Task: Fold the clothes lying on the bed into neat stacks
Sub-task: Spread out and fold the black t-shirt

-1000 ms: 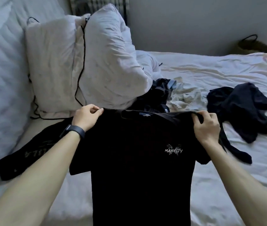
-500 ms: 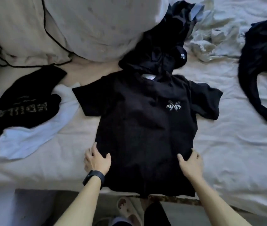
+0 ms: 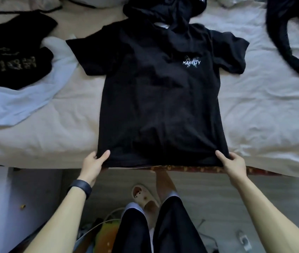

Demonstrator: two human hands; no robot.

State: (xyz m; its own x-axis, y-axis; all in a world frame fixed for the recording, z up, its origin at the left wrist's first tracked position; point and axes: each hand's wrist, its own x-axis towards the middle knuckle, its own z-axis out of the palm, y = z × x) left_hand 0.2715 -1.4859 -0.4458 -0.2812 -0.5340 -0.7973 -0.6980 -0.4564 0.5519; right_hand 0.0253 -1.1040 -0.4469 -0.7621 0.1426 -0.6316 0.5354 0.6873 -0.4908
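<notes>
A black T-shirt [image 3: 156, 92] with a small white chest print lies spread flat, front up, on the white bed sheet [image 3: 265, 114], its hem at the bed's near edge. My left hand [image 3: 94, 162] pinches the hem's left corner, thumb on top. My right hand [image 3: 233, 164] pinches the hem's right corner the same way. Both sleeves lie out to the sides.
A black garment with gold lettering [image 3: 15, 57] lies on a pale blue cloth [image 3: 19, 106] at the left. More dark clothes are heaped above the collar [image 3: 165, 8], and another black garment [image 3: 289, 31] lies at the right. Slippers and cables sit on the floor [image 3: 39, 194] below.
A second ago both hands held the shirt up by its shoulders. It was then laid flat, and my hands slid from pressing its lower sides down to pinching the hem corners.
</notes>
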